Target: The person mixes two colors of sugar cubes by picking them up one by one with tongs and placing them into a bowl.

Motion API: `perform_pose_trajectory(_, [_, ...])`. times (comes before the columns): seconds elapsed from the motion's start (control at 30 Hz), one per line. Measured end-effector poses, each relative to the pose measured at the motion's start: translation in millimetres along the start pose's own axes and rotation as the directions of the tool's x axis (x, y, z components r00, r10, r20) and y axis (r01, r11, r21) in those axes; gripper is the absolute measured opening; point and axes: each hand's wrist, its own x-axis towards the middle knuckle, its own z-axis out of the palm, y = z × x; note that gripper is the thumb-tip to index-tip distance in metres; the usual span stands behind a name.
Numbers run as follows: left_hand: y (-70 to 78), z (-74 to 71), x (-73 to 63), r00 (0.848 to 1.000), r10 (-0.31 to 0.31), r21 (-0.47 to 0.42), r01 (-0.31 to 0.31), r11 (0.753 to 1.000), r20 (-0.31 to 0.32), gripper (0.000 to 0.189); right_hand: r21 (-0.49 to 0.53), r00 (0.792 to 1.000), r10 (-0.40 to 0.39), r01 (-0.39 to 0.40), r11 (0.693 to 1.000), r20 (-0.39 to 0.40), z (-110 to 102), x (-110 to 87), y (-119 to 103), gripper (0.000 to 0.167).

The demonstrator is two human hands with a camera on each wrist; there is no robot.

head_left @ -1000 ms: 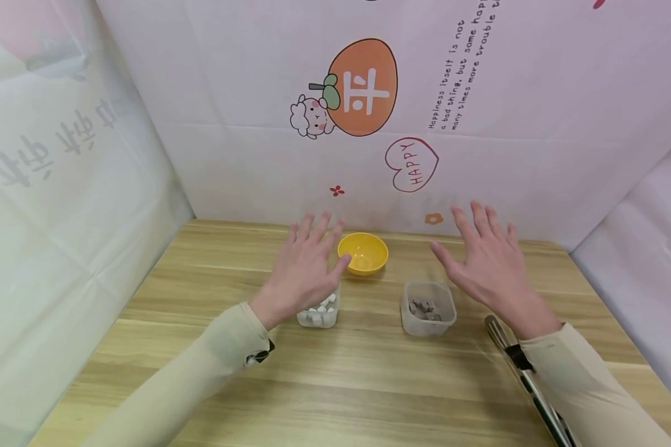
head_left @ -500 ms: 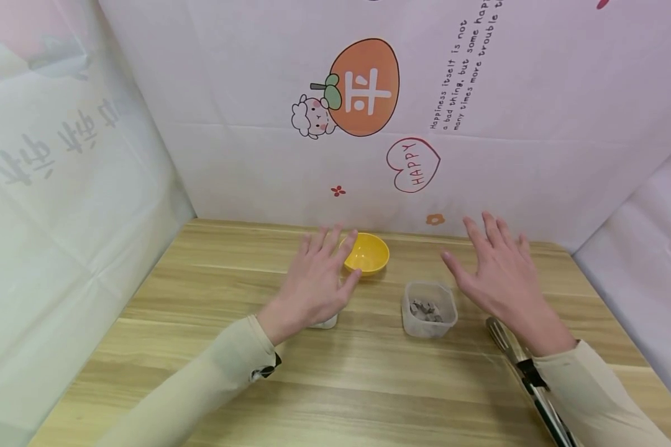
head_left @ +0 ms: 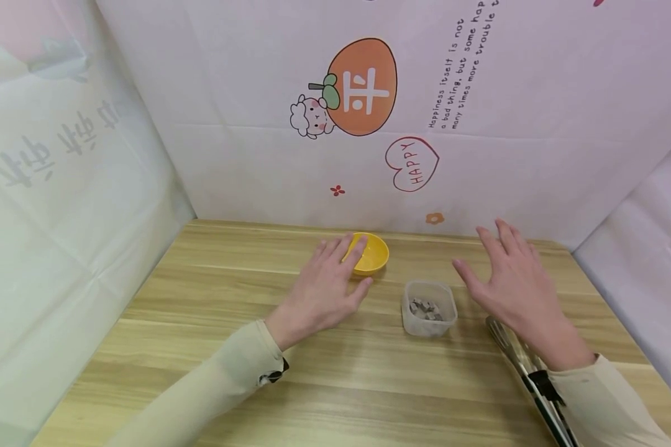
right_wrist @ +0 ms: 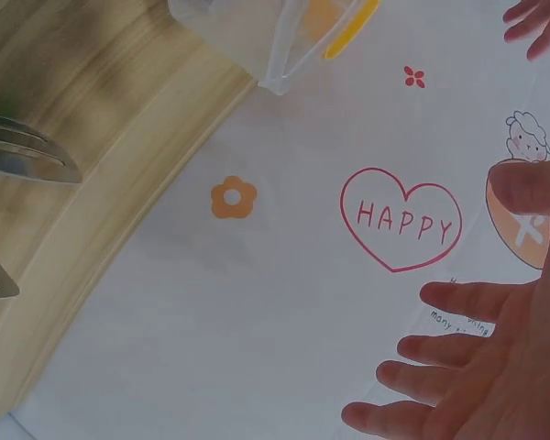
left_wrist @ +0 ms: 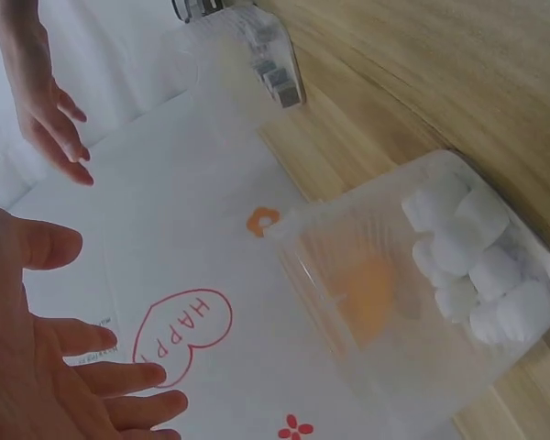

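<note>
My left hand point(head_left: 321, 295) is held in the air with fingers extended, partly covering the yellow bowl point(head_left: 376, 256) in the head view. Under it, hidden from the head, a clear plastic container point(left_wrist: 431, 390) with several white cubes point(left_wrist: 463, 229) shows in the left wrist view. My right hand point(head_left: 517, 285) hovers with spread fingers, right of a second translucent container point(head_left: 419, 329) with small grey pieces point(head_left: 425, 308). Neither hand holds anything. Metal tongs point(head_left: 514, 355) lie partly below the right wrist; their slotted ends show in the right wrist view.
The wood-grain table point(head_left: 335, 397) ends at a white printed sheet point(head_left: 246, 167) rising behind the bowl. More white sheeting point(head_left: 73, 217) hangs on the left and right sides.
Both hands have shifted to the right and slightly toward me, still extended. The left one now hides the white-cube container in the head view. Bowl, containers and tongs have stayed put.
</note>
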Motion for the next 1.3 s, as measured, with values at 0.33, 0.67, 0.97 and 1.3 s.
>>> perform_pose_trajectory(0.33, [8.9, 6.3, -0.1, 0.999, 0.029, 0.015, -0.029, 0.999, -0.014, 0.074, -0.02, 0.999, 0.011, -0.011, 1.0, -0.038, -1.7, -11.7, 1.4, 0.078])
perform_pose_trajectory(0.67, [23.5, 14.6, -0.9, 0.997, 0.077, -0.178, -0.077, 0.981, -0.008, 0.085, -0.038, 0.997, 0.077, -0.078, 0.996, -0.012, -6.1, -34.1, 9.5, 0.077])
perform_pose_trajectory(0.97, [34.8, 29.6, -1.3, 0.991, 0.127, -0.198, -0.115, 0.973, 0.048, 0.088, -0.04, 0.988, 0.14, -0.137, 0.99, 0.061, -9.0, -60.3, 29.2, 0.076])
perform_pose_trajectory(1.3, [42.5, 46.0, 3.0, 0.987, 0.084, -0.251, -0.048, 0.967, 0.134, 0.093, -0.061, 0.973, 0.209, -0.204, 0.977, 0.095, -7.0, -83.9, 46.2, 0.068])
